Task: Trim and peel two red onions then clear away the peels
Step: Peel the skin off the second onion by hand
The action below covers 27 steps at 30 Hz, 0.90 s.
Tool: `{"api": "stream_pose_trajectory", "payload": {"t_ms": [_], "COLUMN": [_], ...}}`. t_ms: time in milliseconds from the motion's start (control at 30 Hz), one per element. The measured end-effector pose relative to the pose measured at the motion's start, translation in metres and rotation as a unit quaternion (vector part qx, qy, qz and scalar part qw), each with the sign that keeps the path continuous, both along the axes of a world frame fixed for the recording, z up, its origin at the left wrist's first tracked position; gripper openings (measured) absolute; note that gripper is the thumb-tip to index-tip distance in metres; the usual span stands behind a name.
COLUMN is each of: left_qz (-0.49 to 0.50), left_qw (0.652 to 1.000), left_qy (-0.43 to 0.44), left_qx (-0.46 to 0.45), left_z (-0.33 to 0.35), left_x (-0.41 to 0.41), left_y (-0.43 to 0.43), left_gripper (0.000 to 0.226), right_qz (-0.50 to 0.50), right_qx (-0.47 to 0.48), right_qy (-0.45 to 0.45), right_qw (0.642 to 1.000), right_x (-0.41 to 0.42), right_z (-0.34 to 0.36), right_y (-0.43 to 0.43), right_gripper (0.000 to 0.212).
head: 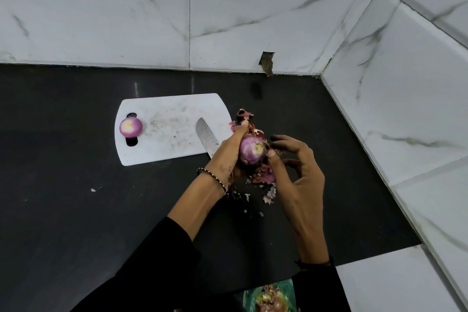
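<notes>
The left hand [228,157] grips the onion [253,151], fingers hidden behind it; the right hand [298,177] has its thumb on the skin, fingers curled, any pinched peel impossible to make out. Loose peels [264,176] lie beneath both hands, the knife [206,134] handle vanishes behind the left, second onion [131,127] far left.

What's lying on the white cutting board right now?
A peeled onion sits over the cutting board handle slot; a knife blade lies at its right edge. The left hand covers the knife's handle.
</notes>
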<state>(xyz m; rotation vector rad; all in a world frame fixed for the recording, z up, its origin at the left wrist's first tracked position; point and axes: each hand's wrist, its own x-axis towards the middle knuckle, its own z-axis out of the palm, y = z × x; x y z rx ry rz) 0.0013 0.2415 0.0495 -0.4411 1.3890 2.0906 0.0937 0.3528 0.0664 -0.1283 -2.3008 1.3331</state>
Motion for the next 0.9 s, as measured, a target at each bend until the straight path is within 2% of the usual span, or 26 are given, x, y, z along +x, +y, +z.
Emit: {"api": "stream_pose_trajectory", "payload": {"t_ms": [133,333,433,600,767,900], "left_qz": [-0.017,-0.054,-0.063,-0.084,-0.082,-0.137], "left_qw": [1.000,0.998,0.998,0.996,0.995,0.988], "left_qy": [0.009,0.024,0.025,0.027,0.024,0.044], "left_qx": [-0.007,-0.012,-0.017,-0.032,-0.042,-0.057], "left_z": [0.002,0.014,0.014,0.012,0.016,0.017], "left_x": [0.000,0.000,0.002,0.003,0.005,0.006], "left_y": [-0.003,-0.004,-0.003,-0.003,-0.003,-0.007], "left_gripper": [0.056,0.044,0.045,0.060,0.050,0.054], "right_qz": [0.017,0.059,0.066,0.047,0.028,0.008], "right_qx": [0.040,0.095,0.127,0.131,0.135,0.120], "right_qy": [0.025,0.032,0.029,0.050,0.063,0.063], "right_qw": [0.999,0.993,0.989,0.989,0.988,0.991], "right_x": [0.003,0.005,0.004,0.004,0.007,0.010], "right_z": [0.007,0.013,0.009,0.005,0.004,0.006], "right_y": [-0.004,-0.003,-0.001,-0.007,-0.005,-0.005], "right_gripper": [0.018,0.039,0.044,0.034,0.027,0.025]}}
